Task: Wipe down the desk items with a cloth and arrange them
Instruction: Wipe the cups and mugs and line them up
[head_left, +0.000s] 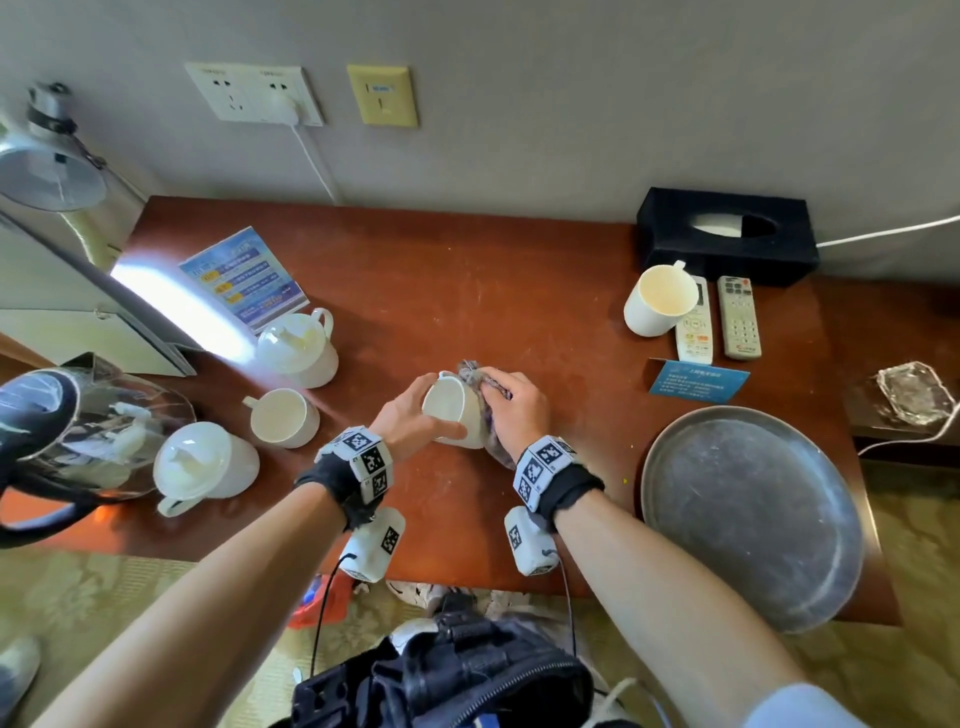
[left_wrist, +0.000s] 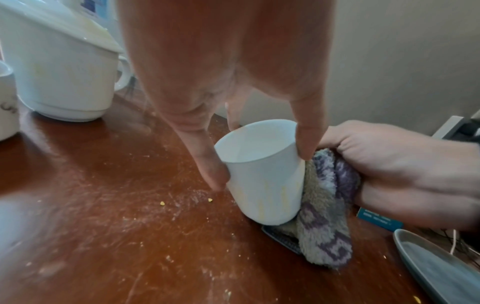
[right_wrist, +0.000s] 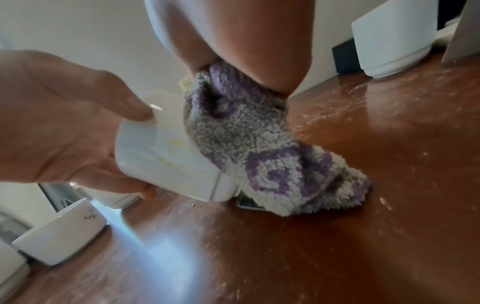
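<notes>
A white handleless cup (head_left: 457, 415) lies tilted on its side just above the brown desk (head_left: 467, 291), yellow streaks on its wall (left_wrist: 262, 185). My left hand (head_left: 439, 408) grips it round the rim end, thumb on one side and fingers on the other. My right hand (head_left: 506, 395) grips a fluffy purple-and-grey cloth (head_left: 488, 431) and presses it against the cup's base end (right_wrist: 166, 160). The cloth (right_wrist: 259, 156) hangs down to the desk. A small dark flat thing (left_wrist: 283, 238) peeks out from under it.
Two lidded white mugs (head_left: 298, 348) (head_left: 205, 467), an open cup (head_left: 283, 415) and a glass kettle (head_left: 78, 431) stand left. A mug (head_left: 657, 301), two remotes (head_left: 737, 317), a black tissue box (head_left: 727, 234), a blue card (head_left: 698, 382) and a round metal tray (head_left: 748, 514) sit right.
</notes>
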